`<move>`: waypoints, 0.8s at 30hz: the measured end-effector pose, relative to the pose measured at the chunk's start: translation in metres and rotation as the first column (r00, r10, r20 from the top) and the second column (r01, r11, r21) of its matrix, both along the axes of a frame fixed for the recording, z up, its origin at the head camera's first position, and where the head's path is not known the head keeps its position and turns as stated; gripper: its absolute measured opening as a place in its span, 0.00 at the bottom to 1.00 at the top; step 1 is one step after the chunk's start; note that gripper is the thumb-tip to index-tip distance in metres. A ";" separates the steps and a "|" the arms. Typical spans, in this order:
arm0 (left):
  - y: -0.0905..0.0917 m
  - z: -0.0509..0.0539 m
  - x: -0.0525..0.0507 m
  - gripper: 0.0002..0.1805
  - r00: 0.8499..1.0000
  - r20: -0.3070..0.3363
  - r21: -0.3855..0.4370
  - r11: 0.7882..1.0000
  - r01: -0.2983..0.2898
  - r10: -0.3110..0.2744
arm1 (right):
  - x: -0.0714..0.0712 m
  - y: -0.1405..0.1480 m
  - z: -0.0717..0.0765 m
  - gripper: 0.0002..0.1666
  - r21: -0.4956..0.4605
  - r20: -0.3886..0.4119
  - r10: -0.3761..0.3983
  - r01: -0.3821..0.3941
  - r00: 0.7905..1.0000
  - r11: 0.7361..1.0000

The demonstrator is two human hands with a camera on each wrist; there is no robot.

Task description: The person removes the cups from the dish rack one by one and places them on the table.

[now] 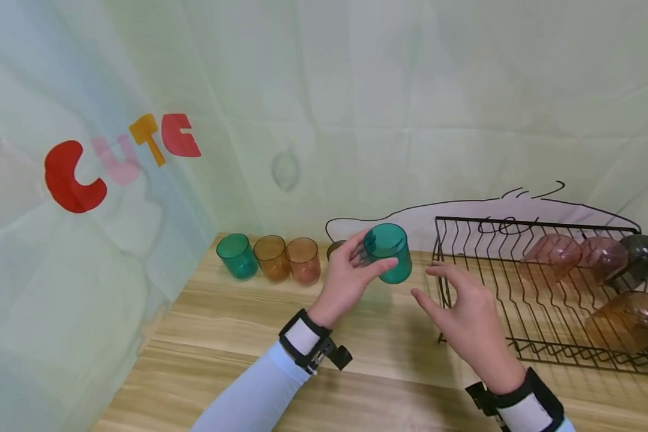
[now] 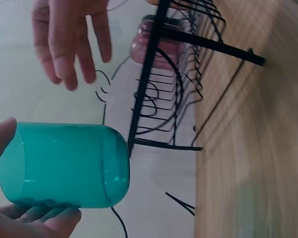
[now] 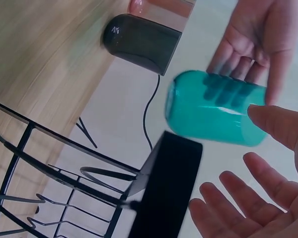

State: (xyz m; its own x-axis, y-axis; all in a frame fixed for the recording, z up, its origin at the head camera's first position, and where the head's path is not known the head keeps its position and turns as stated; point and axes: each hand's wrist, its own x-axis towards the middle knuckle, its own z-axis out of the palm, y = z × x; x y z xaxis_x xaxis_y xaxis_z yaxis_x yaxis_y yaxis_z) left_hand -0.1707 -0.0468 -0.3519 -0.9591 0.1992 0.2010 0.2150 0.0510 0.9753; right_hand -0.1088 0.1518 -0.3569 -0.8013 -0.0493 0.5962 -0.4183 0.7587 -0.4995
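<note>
A teal glass (image 1: 396, 264) is held upright above the table by the left hand (image 1: 348, 276), thumb on the near side and fingers behind. In the left wrist view the glass (image 2: 69, 166) lies between thumb and fingertips. Just right of it in the head view is the right hand (image 1: 472, 318), thumb and fingers spread, holding nothing. The right wrist view shows the right hand's fingers beside the glass (image 3: 213, 109), with a gap below it; whether the thumb touches its rim cannot be told.
Along the wall on the left stand a teal glass (image 1: 239, 258), an amber one (image 1: 272, 259), a pinkish-orange one (image 1: 304, 262) and a dark one (image 3: 141, 44), partly hidden in the head view. A black wire rack (image 1: 540, 342) on the right holds several glasses (image 1: 553, 255).
</note>
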 end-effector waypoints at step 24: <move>0.016 -0.055 -0.014 0.35 0.995 -0.059 -0.185 0.978 -0.092 0.082 | -0.002 0.007 -0.004 0.24 0.047 0.099 -0.015 0.010 0.995 0.999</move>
